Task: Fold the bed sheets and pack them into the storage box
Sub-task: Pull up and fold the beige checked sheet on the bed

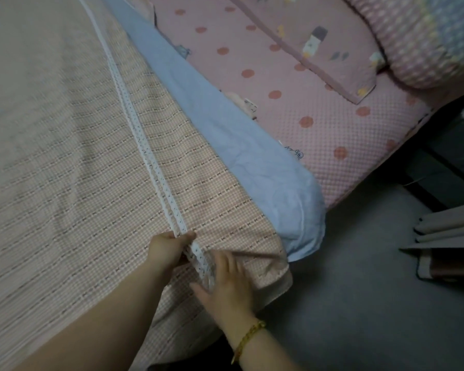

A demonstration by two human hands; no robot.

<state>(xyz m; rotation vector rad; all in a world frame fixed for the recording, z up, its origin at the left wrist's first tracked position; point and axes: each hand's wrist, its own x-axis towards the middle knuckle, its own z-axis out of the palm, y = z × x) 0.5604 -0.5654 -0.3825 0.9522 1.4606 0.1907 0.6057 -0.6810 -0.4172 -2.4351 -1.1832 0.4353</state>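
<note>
1. Two bare forearms reach in from the bottom edge; a gold bracelet point(248, 338) sits on the right wrist.
2. Left hand point(169, 249) has thumb & fingers pressed together, pinching the white lace trim point(134, 116) where two trim edges meet.
3. Right hand point(225, 282) lies just beside the left, fingers spread & fairly flat on the trim end and the cloth under it; not gripping anything that I can see.
4. Checked pink sheet point(73, 183) covers most of the bed's left side, w/ the doubled trim running as a long diagonal line from top left down to the hands. Sheet corner hangs over the bed edge near the right hand.
5. Blue sheet point(225, 135) lies under/beside the checked one, showing as a long wedge on its right; its corner droops over the bed edge.
6. Pink quilted bed cover point(306, 103) w/ red dots fills the upper right; a patterned pillow point(418, 41) rests at top right.
7. Grey floor point(359, 303) at lower right; curtain hem point(450, 236) at right edge.
8. Storage box: can't tell where it is.
</note>
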